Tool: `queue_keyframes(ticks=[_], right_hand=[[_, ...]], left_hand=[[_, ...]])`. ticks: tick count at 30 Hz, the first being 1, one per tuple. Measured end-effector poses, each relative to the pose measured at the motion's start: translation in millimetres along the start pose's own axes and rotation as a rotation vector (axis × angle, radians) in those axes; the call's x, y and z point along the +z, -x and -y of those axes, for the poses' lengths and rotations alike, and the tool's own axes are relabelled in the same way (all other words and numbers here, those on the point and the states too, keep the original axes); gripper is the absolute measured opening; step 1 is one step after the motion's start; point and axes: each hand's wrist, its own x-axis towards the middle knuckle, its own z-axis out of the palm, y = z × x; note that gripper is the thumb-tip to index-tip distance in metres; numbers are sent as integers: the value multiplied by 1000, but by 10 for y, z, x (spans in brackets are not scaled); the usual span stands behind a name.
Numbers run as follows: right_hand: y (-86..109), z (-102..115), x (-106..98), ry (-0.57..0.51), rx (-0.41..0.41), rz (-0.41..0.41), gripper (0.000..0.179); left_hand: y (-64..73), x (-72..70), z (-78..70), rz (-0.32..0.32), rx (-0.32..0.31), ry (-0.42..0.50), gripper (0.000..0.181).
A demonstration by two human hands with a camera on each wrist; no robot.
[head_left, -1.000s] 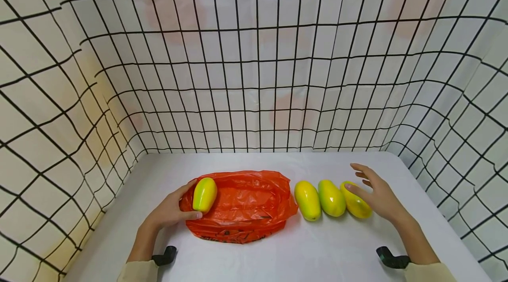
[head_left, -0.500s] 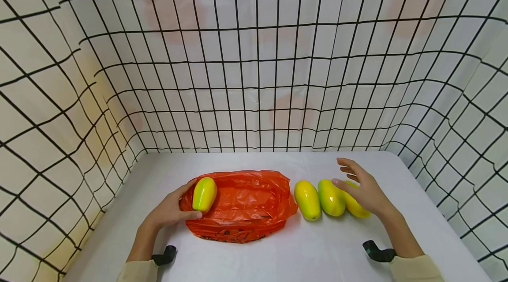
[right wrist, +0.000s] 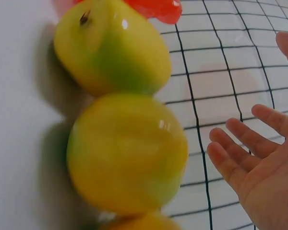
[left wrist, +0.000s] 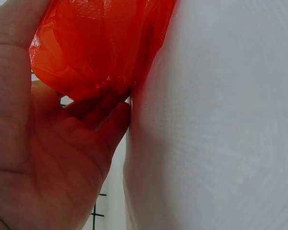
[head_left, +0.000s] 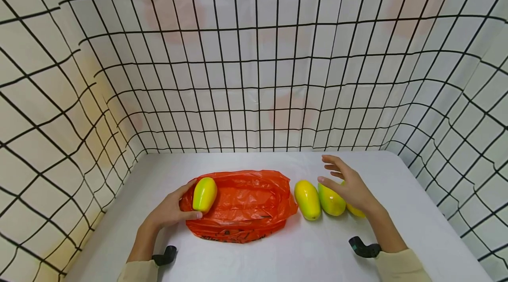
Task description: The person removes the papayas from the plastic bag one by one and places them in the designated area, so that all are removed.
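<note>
A red plastic bag (head_left: 250, 202) lies spread on the table, a yellow-green papaya-like fruit (head_left: 204, 194) at its left end. My left hand (head_left: 170, 211) cups that end, thumb on the near side and fingers on the far side; in the left wrist view the fingers pass behind the red plastic (left wrist: 105, 48). Right of the bag, three similar fruits stand in a row: a left one (head_left: 307, 200), a middle one (head_left: 332, 202) and a right one (head_left: 357, 212), partly hidden. Over the latter two hovers my right hand (head_left: 351, 189), fingers spread and holding nothing.
Underneath is a white-covered table (head_left: 309, 251). White walls with a black grid (head_left: 258, 74) enclose it at the back and both sides. A black strap-like piece sits at each wrist, the right one (head_left: 363, 247) near the sleeve.
My right hand has moved left, from the right fruit to above the middle one, covering more of the right fruit. The left hand, bag and fruits have stayed put.
</note>
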Motion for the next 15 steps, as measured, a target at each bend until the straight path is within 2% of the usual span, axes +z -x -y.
queue_keyframes(ticks=[15], right_hand=[[-174,293,288,-78,-30,56,71]], left_hand=[[-8,2,6,-1,10,-5,118]])
